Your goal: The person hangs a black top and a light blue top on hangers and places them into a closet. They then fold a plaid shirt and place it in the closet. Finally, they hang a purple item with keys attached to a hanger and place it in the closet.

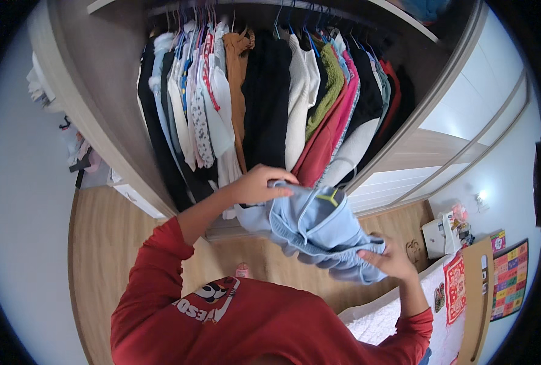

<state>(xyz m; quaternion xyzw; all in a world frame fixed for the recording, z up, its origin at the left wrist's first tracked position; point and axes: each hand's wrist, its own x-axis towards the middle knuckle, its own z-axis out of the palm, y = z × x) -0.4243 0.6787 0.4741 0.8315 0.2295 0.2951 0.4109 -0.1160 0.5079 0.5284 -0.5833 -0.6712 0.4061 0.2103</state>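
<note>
Red long sleeves frame the work nearest the camera. Right hand (392, 263) pinches the lower hem of a pale blue ribbed knit garment (319, 231), fingers closed under the fabric; left hand (259, 185) curls closed over its upper edge. A thin pale wire hanger (337, 176) sits inside it. Best to keep both grips firm and the knit level, so it seats on the hanger without bunching. It hangs in soft folds before the open wooden wardrobe (100, 115), below the rail of hung clothes (264, 97).
</note>
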